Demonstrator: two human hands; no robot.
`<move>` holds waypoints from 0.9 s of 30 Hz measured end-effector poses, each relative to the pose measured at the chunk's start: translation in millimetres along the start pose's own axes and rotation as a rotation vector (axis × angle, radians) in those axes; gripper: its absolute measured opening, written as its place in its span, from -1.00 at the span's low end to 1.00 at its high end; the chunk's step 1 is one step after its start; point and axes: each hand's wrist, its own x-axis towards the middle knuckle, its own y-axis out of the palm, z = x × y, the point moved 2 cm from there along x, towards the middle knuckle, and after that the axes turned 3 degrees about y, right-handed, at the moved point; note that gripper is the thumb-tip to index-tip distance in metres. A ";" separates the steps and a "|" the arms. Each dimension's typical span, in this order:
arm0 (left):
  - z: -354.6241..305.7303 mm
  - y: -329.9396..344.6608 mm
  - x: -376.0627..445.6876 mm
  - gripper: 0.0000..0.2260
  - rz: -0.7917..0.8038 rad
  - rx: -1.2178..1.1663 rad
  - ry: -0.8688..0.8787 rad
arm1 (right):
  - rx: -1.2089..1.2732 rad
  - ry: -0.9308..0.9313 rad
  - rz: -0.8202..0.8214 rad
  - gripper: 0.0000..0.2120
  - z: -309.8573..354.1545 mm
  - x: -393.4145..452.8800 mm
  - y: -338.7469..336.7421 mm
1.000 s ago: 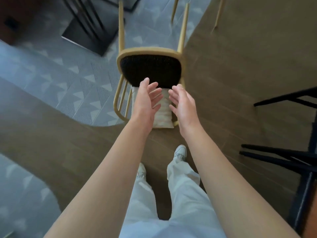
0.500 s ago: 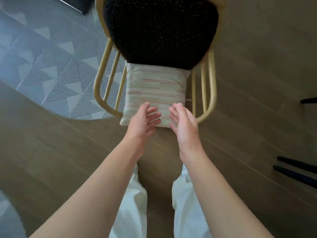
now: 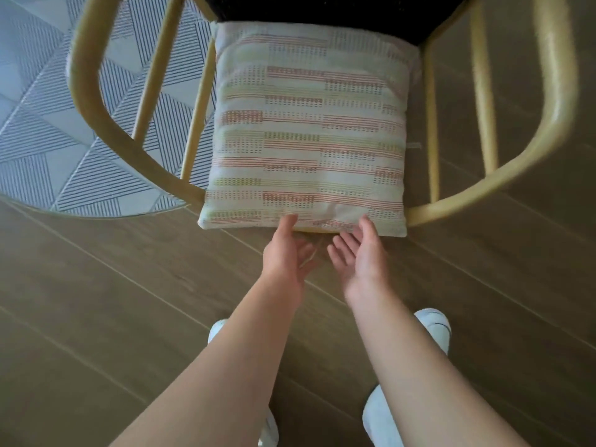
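Observation:
A pale cushion (image 3: 309, 124) with red and green woven stripes leans against the back of a yellow wooden chair (image 3: 93, 101) with a black seat (image 3: 322, 8). My left hand (image 3: 285, 253) reaches toward the cushion's near edge, thumb tip touching it, fingers straight and palm turned inward. My right hand (image 3: 359, 256) is beside it, palm up, fingers relaxed, thumb tip at the same edge. Neither hand grips anything.
The chair's curved backrest rail and spindles (image 3: 480, 91) ring the cushion on both sides. A grey patterned rug (image 3: 38, 124) lies at the left on a wood plank floor (image 3: 129, 317). My white shoes (image 3: 433, 324) stand below.
I have moved closer and leaned over the chair, so the cushion fills the view. Both hands turned from palms facing each other to palms up at the cushion's near edge.

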 end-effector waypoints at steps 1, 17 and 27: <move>3.2 -1.5 9.0 -0.60 -0.009 -0.026 -0.002 | 0.033 0.017 -0.013 -0.61 -2.7 11.8 -1.0; 8.2 -2.2 89.0 -0.67 0.092 -0.361 0.024 | 0.203 0.074 0.151 -0.42 -20.9 95.4 10.0; 10.3 -12.0 95.7 -0.64 0.112 -0.467 0.007 | 0.188 0.078 0.152 -0.55 -13.3 98.8 0.6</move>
